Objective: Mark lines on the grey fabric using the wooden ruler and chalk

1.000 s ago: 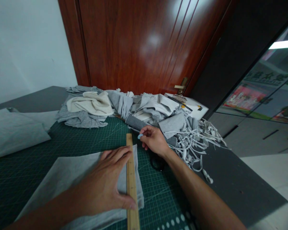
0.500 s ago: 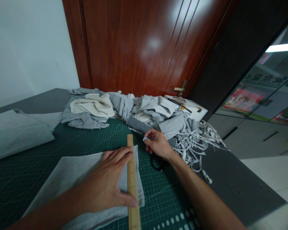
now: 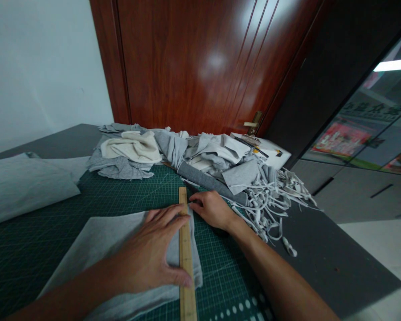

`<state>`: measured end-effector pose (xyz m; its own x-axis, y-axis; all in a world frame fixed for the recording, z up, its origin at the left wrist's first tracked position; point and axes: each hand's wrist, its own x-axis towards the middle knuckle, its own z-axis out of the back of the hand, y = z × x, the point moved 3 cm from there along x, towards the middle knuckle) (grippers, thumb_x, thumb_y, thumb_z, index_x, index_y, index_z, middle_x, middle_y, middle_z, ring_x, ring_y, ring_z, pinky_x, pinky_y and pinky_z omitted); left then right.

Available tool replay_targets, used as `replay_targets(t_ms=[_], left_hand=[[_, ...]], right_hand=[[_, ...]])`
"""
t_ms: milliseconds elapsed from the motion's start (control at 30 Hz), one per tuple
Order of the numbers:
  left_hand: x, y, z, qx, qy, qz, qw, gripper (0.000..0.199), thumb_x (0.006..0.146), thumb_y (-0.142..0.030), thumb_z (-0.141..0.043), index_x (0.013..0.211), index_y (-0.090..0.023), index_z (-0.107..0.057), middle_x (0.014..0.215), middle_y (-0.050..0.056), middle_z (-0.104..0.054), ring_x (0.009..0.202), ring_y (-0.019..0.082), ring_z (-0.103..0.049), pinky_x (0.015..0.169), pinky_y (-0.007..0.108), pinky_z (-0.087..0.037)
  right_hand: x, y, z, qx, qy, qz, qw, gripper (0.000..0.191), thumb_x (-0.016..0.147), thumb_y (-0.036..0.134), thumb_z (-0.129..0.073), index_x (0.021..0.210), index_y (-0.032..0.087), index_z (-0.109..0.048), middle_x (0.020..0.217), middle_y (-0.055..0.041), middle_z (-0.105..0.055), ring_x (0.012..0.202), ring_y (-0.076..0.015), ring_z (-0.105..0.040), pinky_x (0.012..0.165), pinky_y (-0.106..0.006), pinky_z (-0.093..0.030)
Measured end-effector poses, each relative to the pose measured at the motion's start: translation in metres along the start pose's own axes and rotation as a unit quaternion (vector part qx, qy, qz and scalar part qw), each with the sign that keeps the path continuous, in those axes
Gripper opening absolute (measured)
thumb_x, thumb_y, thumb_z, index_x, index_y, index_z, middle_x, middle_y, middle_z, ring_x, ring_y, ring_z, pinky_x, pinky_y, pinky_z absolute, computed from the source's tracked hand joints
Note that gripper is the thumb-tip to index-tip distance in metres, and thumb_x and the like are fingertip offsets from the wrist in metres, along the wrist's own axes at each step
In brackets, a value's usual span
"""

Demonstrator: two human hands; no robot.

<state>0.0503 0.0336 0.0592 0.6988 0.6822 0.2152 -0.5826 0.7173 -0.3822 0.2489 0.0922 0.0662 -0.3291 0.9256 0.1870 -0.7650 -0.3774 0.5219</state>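
My left hand (image 3: 150,254) lies flat on a folded light grey cloth (image 3: 100,240), with fingertips and thumb pressing a wooden ruler (image 3: 186,267) along the cloth's right edge. The cloth and ruler rest on a green cutting mat (image 3: 120,196). My right hand (image 3: 214,209) is low on the mat at the ruler's far end, fingers pinched together right beside it. The small light-blue piece it held earlier is hidden by the fingers now.
A heap of grey and cream cloth (image 3: 173,149) lies along the far edge, with a tangle of pale cloth strips (image 3: 274,196) to its right. A white box (image 3: 270,154) sits behind. Folded grey fabric (image 3: 20,187) lies at left. A wooden door (image 3: 203,67) stands beyond.
My right hand came down and left from the cloth heap to the ruler's far end, carrying the small blue piece. My left hand stayed pressed on ruler and cloth.
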Motion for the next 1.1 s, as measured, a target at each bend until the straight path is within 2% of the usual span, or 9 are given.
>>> replay_targets(t_ms=[200,333,433,500,567,733,900,1000,1100], left_hand=[[-0.011,0.007,0.024,0.030,-0.009,0.062,0.998,0.068,0.097,-0.047,-0.064,0.159,-0.024,-0.051,0.169,0.016,-0.049,0.155,0.039,-0.048,0.125,0.063,-0.041],[-0.055,0.032,0.038,0.127,-0.075,0.124,0.981,0.053,0.096,-0.049,-0.058,0.144,-0.026,-0.064,0.155,0.016,-0.063,0.137,0.045,-0.064,0.114,0.067,-0.050],[-0.103,0.046,0.022,0.166,-0.143,0.152,0.964,0.041,0.102,-0.039,-0.048,0.140,-0.033,-0.062,0.152,0.007,-0.065,0.137,0.043,-0.064,0.113,0.069,-0.049],[-0.128,0.050,0.003,0.181,-0.164,0.158,0.957,0.049,0.105,-0.037,-0.044,0.152,-0.031,-0.053,0.158,0.011,-0.061,0.140,0.045,-0.062,0.113,0.070,-0.049],[-0.140,0.049,-0.016,0.196,-0.155,0.125,0.960,0.063,0.105,-0.043,-0.047,0.165,-0.029,-0.038,0.164,0.014,-0.058,0.142,0.042,-0.062,0.114,0.061,-0.054],[-0.127,0.056,-0.020,0.247,-0.176,0.100,0.948,0.073,0.103,-0.055,-0.049,0.163,-0.015,-0.045,0.167,0.019,-0.054,0.151,0.038,-0.056,0.123,0.053,-0.048],[-0.106,0.077,0.027,0.178,-0.107,0.061,0.976,0.073,0.099,-0.051,-0.060,0.162,-0.015,-0.051,0.170,0.016,-0.050,0.154,0.037,-0.052,0.127,0.053,-0.043],[-0.094,0.098,0.062,0.065,-0.011,0.050,0.997,0.069,0.096,-0.040,-0.061,0.163,-0.027,-0.050,0.172,0.003,-0.048,0.156,0.031,-0.050,0.127,0.047,-0.042],[-0.072,0.114,0.080,-0.031,0.005,0.083,0.996,0.059,0.088,-0.043,-0.057,0.141,-0.020,-0.070,0.161,0.006,-0.063,0.147,0.032,-0.060,0.122,0.045,-0.045]], right_hand=[[-0.003,0.007,0.001,-0.050,-0.002,-0.009,0.999,0.014,0.099,0.018,-0.072,0.107,0.016,-0.083,0.088,-0.0079,-0.084,0.076,-0.0221,-0.075,0.070,-0.029,-0.047],[-0.004,0.009,0.001,-0.070,-0.008,-0.026,0.997,0.012,0.098,0.017,-0.071,0.100,0.018,-0.083,0.087,-0.0075,-0.083,0.077,-0.0220,-0.075,0.069,-0.028,-0.046],[-0.003,0.009,-0.001,-0.080,-0.011,-0.036,0.996,0.013,0.098,0.016,-0.069,0.100,0.018,-0.082,0.088,-0.0081,-0.083,0.078,-0.0223,-0.075,0.070,-0.029,-0.047],[-0.002,0.009,-0.002,-0.085,-0.009,-0.039,0.996,0.015,0.098,0.015,-0.067,0.099,0.018,-0.082,0.089,-0.0082,-0.084,0.079,-0.0220,-0.075,0.070,-0.029,-0.047],[-0.001,0.009,-0.002,-0.088,-0.003,-0.041,0.995,0.016,0.098,0.014,-0.067,0.098,0.017,-0.082,0.090,-0.0083,-0.084,0.079,-0.0217,-0.076,0.070,-0.028,-0.047],[-0.003,0.011,0.001,-0.088,0.013,-0.048,0.995,0.016,0.095,0.012,-0.067,0.095,0.015,-0.082,0.088,-0.0083,-0.083,0.078,-0.0209,-0.075,0.069,-0.028,-0.047],[-0.009,0.013,0.010,-0.063,0.054,-0.063,0.995,0.013,0.089,0.007,-0.068,0.088,0.014,-0.079,0.086,-0.0079,-0.081,0.078,-0.0194,-0.073,0.067,-0.026,-0.046],[-0.017,0.016,0.017,-0.023,0.134,-0.078,0.988,0.012,0.087,0.007,-0.066,0.085,0.014,-0.076,0.073,-0.0021,-0.074,0.060,-0.0142,-0.068,0.056,-0.023,-0.044],[-0.029,0.022,0.016,0.033,0.265,-0.081,0.960,0.009,0.085,0.009,-0.068,0.082,0.015,-0.073,0.063,0.0052,-0.065,0.045,-0.0092,-0.058,0.045,-0.019,-0.040]])
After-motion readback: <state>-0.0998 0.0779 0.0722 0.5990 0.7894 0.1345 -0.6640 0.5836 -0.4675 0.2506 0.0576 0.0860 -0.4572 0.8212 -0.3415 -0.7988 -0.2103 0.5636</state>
